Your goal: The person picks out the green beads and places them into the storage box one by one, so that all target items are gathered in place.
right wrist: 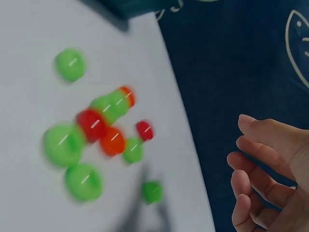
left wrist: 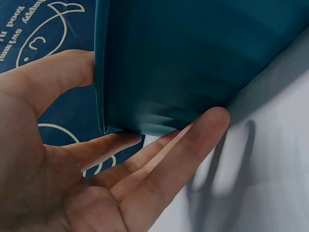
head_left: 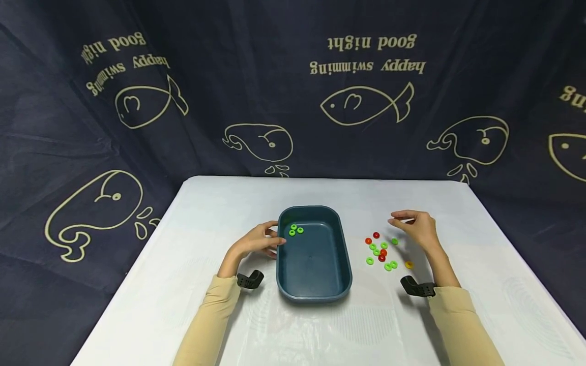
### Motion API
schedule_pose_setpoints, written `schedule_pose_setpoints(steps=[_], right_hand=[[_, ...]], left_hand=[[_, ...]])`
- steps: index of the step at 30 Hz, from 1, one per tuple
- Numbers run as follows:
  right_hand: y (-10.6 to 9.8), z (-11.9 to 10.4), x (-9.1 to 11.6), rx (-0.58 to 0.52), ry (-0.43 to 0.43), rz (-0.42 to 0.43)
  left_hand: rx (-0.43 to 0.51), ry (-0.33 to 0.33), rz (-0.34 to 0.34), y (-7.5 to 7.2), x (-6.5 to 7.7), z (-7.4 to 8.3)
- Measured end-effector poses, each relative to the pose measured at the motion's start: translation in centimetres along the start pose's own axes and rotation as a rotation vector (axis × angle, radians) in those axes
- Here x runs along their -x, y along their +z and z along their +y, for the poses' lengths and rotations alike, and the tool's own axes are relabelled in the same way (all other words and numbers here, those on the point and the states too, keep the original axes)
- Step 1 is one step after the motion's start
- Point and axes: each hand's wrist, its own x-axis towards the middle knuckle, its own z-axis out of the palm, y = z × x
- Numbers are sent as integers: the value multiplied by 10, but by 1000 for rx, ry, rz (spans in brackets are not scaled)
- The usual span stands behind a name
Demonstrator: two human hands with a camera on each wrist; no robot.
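A dark blue-green rectangular bin stands on the white table, with 3 small green rings at its far left inside. At the bin's left side, my left hand holds the rim between thumb and fingers; the left wrist view shows the fingers along the outer wall. Right of the bin lie several loose green rings, several red and orange ones and a yellow-orange ring. Above their far right side hovers my right hand, fingers loosely bent, thumb apart from them, holding nothing.
The white table ends at a dark navy cloth with fish and whale drawings, which hangs behind and at the sides. Each wrist carries a black band. In the right wrist view the rings look blurred.
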Motion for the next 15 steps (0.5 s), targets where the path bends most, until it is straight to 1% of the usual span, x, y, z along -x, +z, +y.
schedule_pose_setpoints(steps=[4, 9, 15], right_hand=[[-1, 11, 8, 16, 25, -36], [2, 24, 14, 14, 51, -44], [6, 31, 19, -7, 67, -77]], left_hand=[[17, 5, -7, 1, 1, 2], [26, 9, -11, 0, 2, 3], [21, 6, -8, 0, 2, 3]])
